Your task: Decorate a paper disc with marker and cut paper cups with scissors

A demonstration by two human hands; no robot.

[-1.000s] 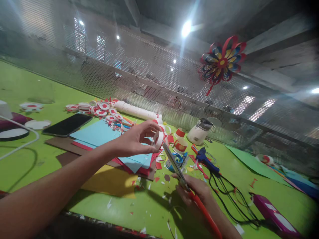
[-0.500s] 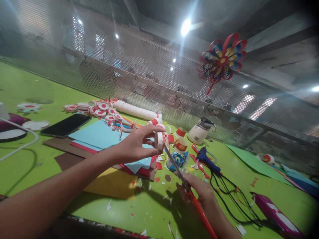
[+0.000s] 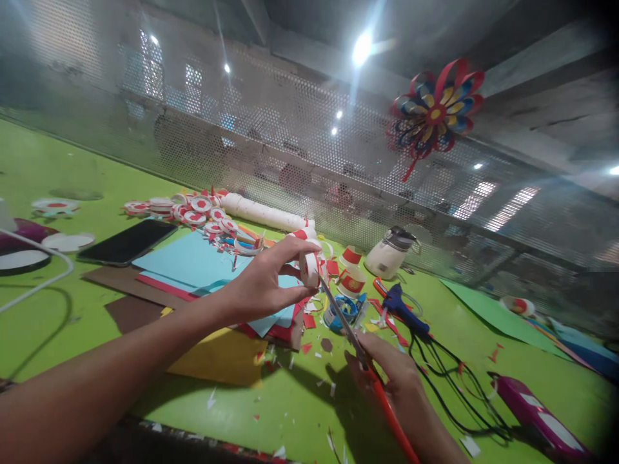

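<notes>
Between thumb and fingers, my left hand (image 3: 268,280) grips a short white paper cup piece (image 3: 309,267), held on edge above the coloured sheets. My right hand (image 3: 391,370) is closed round the orange handles of a pair of scissors (image 3: 345,322). The scissor tips lie at the cup piece's near right edge; whether the blades bite into it is too small to tell. Beyond my hands stand cut red-and-white paper cups (image 3: 351,281). A blue tub (image 3: 341,312) holding scraps sits just behind the blades.
Left are a black phone (image 3: 128,241), light-blue paper (image 3: 193,261) and a heap of red-and-white paper discs (image 3: 193,209). A blue glue gun (image 3: 403,306) with its black cord, a white jug (image 3: 391,251) and a purple case (image 3: 536,412) lie right. Scraps litter the green table (image 3: 193,412).
The cup piece has turned slightly in my left hand, showing more of its rim side. Both hands have stayed nearly in place, with the scissor tips still at its edge.
</notes>
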